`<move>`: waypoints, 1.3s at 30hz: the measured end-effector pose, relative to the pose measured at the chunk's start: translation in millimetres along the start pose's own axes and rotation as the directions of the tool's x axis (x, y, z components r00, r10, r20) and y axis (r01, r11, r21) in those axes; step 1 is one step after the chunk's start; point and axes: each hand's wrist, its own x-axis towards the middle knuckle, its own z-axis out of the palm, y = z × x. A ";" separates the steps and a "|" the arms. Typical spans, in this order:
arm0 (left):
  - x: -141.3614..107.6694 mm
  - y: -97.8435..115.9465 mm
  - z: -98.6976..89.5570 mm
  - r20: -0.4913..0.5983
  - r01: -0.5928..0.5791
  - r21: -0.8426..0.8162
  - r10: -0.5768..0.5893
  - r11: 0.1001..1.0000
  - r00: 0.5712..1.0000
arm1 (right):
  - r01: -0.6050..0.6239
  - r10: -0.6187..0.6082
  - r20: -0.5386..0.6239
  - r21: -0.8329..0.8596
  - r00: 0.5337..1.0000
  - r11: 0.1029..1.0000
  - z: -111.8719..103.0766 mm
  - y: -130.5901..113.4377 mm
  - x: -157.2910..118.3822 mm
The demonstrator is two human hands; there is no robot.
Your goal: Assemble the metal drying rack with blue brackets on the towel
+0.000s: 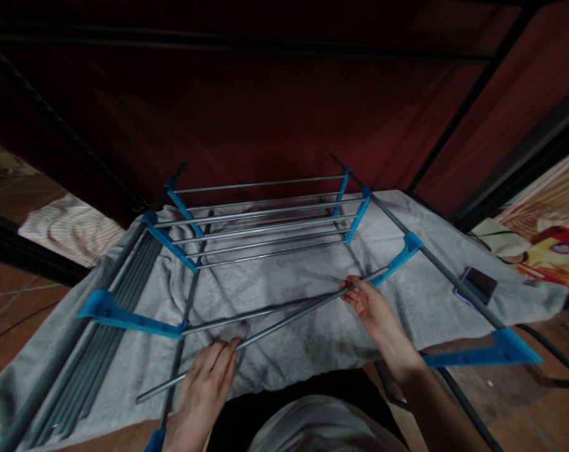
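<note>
A loose gray rod point(284, 323) lies aslant across the near part of the rack frame point(390, 213), its near end toward 7 o'clock and its far end toward 4 o'clock, taking the middle of the view as the dial's center; the left hand point(209, 376), at 7 o'clock, has its fingers curled over the rod, back of the hand up; the right hand point(366, 301), at 4 o'clock, pinches it near the far end between thumb and fingers, beside a blue bracket point(399, 257).

A second rod point(246, 318) runs from the blue bracket at 8 o'clock point(133, 320) toward the right hand; whether it is seated at that end, I cannot tell; further crossbars point(265, 218) span the frame around 12 o'clock, between smaller blue brackets.

A bundle of rods point(119, 301) lies at 8 o'clock on the gray blanket point(303, 276) under the frame; a phone point(477, 285) rests between 3 and 4 o'clock, partly behind the right rail point(444, 270); a striped cloth point(72, 229) lies at 9 o'clock.
</note>
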 end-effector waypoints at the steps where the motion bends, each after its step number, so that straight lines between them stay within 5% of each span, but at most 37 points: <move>1: 4.0 1.6 -0.3 -0.004 0.001 -0.002 -0.001 1.000 1.000 | -0.001 0.002 -0.007 0.007 1.000 1.000 1.3 -1.5 0.2; 25: 36.1 -9.7 21.8 0.044 -0.067 0.068 0.064 0.995 0.997 | -0.039 0.039 -0.029 -0.001 0.999 0.999 -30.9 30.5 28.4; 39: 49.5 -19.1 19.5 0.041 -0.084 0.075 0.081 0.994 0.996 | -0.049 0.049 -0.051 0.009 0.997 0.999 -35.3 33.5 33.3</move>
